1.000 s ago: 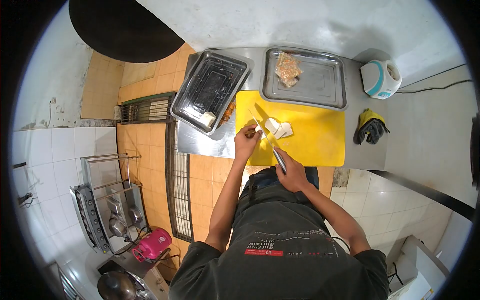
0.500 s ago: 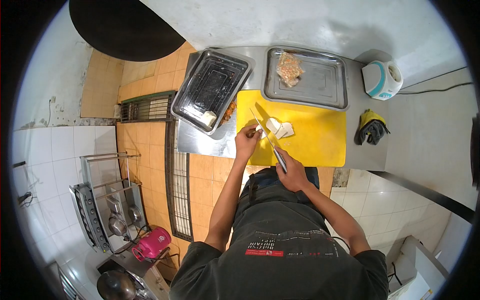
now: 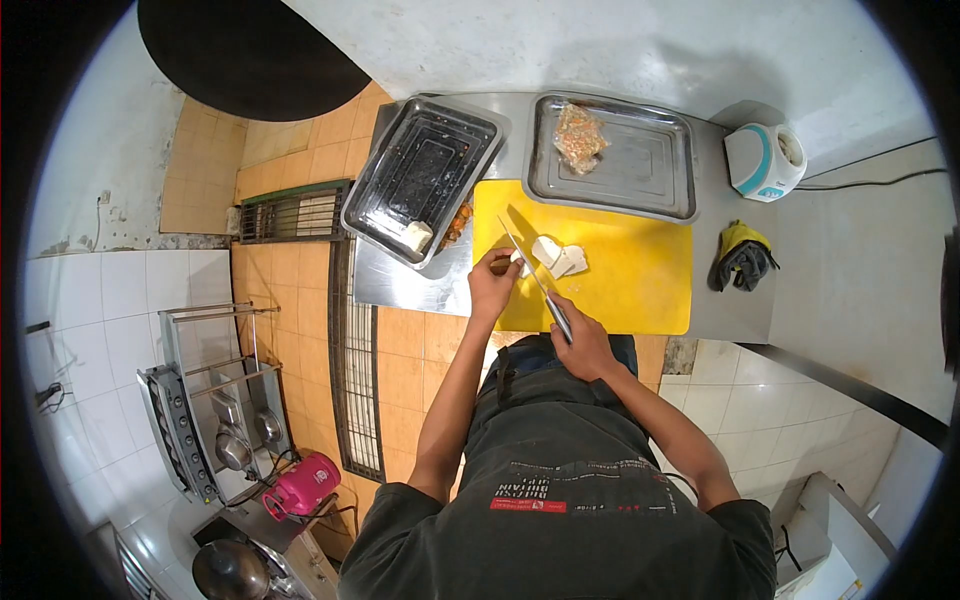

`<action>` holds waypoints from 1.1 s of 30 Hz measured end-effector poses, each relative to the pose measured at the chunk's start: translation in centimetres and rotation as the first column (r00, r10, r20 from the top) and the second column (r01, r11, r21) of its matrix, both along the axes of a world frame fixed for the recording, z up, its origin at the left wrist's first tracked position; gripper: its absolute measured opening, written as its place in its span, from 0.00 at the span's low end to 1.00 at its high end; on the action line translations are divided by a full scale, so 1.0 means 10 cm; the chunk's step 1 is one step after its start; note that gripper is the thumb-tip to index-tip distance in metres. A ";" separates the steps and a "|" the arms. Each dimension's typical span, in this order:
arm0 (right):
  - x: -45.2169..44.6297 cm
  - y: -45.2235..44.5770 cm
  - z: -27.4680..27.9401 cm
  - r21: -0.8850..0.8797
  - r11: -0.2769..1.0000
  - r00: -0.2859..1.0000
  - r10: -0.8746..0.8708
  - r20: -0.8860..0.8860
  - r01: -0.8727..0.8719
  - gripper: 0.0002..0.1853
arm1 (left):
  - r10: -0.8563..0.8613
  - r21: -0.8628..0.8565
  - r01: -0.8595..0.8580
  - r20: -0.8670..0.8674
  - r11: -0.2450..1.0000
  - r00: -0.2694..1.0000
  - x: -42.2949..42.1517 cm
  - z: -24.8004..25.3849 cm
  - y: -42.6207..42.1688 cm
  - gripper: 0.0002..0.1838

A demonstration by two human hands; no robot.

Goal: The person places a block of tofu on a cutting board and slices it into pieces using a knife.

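Right hand [image 3: 585,350]: grip closed round long silver knife [image 3: 543,288]. Left hand [image 3: 492,288]: grip narrow, pinching small white block [image 3: 519,263], knife's nine o'clock. Larger white blocks [image 3: 563,261] at three, on yellow rectangular board [image 3: 640,285].

Has a white, smudged wall [image 3: 620,45] behind a metal table [image 3: 735,305], and at the left another wall [image 3: 80,190] with stains above white wall tiles [image 3: 75,330]. Shows orange floor tiles [image 3: 405,345] beside a dark metal grate [image 3: 357,400], and pale tiles [image 3: 800,410] at the right. Holds a metal stove [image 3: 183,440] and 1 pink gas cylinder [image 3: 310,483] at the lower left. Catches a small glare on the pale tiles and soft shadows on the smudged wall.
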State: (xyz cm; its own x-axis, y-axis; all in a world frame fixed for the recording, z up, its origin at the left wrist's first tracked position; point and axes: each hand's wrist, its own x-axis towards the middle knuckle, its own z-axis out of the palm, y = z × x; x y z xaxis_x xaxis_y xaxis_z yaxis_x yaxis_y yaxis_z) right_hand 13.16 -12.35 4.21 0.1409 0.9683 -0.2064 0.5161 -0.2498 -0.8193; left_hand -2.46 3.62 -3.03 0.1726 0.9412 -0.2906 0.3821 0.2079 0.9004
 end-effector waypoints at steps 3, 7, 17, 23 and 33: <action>0.01 0.00 -0.01 -0.004 1.000 1.000 0.001 -0.004 -0.001 0.30 | -0.004 -0.030 0.004 -0.004 1.000 1.000 0.00 0.03 0.00 0.17; 0.00 0.00 -0.04 0.010 1.000 1.000 -0.002 -0.010 0.002 0.31 | -0.005 -0.014 0.005 -0.015 1.000 1.000 0.01 0.07 -0.01 0.17; -0.01 0.04 -0.10 -0.007 1.000 1.000 -0.001 -0.011 0.001 0.31 | -0.005 0.019 0.006 -0.049 1.000 0.999 -0.01 0.03 -0.01 0.17; -0.02 0.06 -0.12 0.001 1.000 1.000 -0.008 -0.015 0.008 0.31 | 0.003 -0.008 -0.003 -0.034 1.000 0.999 0.01 0.07 -0.02 0.18; -0.03 0.11 -0.21 -0.005 1.000 1.000 -0.004 -0.008 0.004 0.30 | -0.004 0.020 0.004 -0.015 1.000 1.000 -0.01 0.03 -0.02 0.18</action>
